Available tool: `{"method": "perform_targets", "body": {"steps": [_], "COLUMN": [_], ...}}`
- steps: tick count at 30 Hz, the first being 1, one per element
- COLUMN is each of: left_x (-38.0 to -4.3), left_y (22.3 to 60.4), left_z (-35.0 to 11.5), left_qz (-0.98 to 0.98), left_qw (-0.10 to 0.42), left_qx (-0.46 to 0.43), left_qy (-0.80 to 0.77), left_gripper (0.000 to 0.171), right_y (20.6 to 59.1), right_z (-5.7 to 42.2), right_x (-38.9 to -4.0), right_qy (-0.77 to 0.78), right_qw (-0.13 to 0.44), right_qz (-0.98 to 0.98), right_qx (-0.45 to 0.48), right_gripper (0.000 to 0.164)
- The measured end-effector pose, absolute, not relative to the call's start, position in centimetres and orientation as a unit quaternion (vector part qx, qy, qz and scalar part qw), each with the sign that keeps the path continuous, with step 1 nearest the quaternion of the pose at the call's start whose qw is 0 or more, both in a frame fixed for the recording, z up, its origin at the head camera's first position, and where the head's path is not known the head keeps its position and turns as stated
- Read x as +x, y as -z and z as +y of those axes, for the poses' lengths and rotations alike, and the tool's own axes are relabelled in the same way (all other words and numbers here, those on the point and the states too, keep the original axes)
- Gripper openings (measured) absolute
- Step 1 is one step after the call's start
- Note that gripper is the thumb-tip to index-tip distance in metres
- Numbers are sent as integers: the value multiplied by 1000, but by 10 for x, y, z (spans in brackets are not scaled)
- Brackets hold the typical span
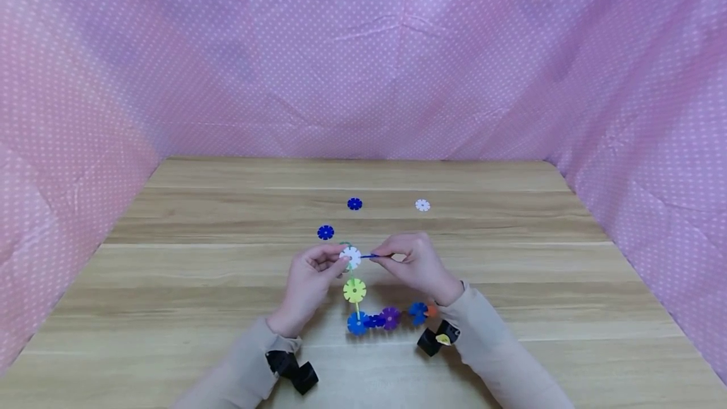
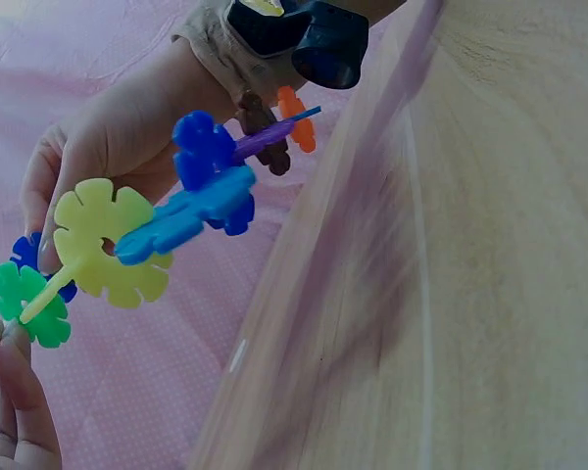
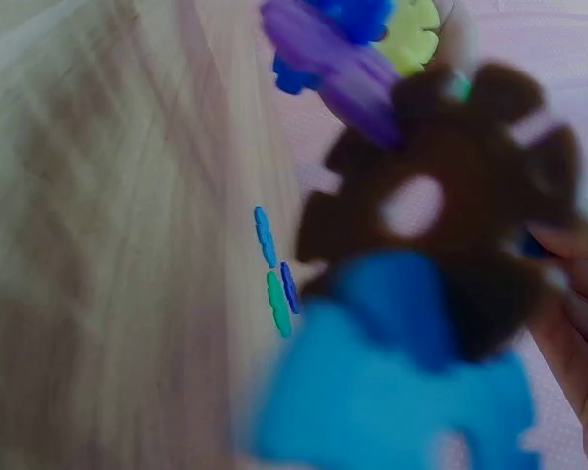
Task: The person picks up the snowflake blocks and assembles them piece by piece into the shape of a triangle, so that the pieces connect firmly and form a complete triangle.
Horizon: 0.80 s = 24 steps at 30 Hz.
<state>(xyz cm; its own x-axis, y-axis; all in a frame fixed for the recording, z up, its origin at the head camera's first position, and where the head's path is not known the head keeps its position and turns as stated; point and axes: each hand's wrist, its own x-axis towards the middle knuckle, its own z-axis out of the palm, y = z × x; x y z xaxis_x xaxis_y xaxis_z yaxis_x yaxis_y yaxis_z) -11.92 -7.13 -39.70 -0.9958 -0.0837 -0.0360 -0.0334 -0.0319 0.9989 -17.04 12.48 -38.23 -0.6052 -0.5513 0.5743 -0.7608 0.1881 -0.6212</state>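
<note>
In the head view, my left hand [image 1: 309, 279] pinches a pale, notched flower disc [image 1: 351, 258] between thumb and fingers. My right hand [image 1: 419, 267] pinches a dark blue flower disc [image 1: 369, 255], seen edge-on at the pale disc's right side; whether the two are joined I cannot tell. From my left hand hangs a bent chain of interlocked discs. It runs through a green disc [image 2: 29, 304], a yellow disc [image 1: 354, 290], a blue disc [image 1: 358, 323] and a purple disc [image 1: 390, 318]. Near my right wrist, its end carries a brown disc [image 3: 510, 176] and an orange disc [image 1: 431, 311].
On the wooden table [image 1: 227, 219], two loose dark blue discs [image 1: 325, 232] and a whitish disc [image 1: 422, 205] lie beyond the hands. Pink dotted cloth [image 1: 363, 81] surrounds the table's back and sides. Black wrist cameras [image 1: 292, 371] sit at both cuffs.
</note>
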Motion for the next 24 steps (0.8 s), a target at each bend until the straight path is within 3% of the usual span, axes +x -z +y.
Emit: {"method": "perform_targets", "body": {"steps": [24], "left_x": [-119], "left_y": [395], "left_z": [-74], "left_qz": [-689], "left_qw": [-13], "left_qx": [41], "left_qy": [724], "left_gripper": [21], "right_y": [388], "right_z": [123], "right_x": [-171], "right_qy": [-468], "right_qw": [127], "right_qz": [-746], "right_qx": [457], "right_gripper": [12]}}
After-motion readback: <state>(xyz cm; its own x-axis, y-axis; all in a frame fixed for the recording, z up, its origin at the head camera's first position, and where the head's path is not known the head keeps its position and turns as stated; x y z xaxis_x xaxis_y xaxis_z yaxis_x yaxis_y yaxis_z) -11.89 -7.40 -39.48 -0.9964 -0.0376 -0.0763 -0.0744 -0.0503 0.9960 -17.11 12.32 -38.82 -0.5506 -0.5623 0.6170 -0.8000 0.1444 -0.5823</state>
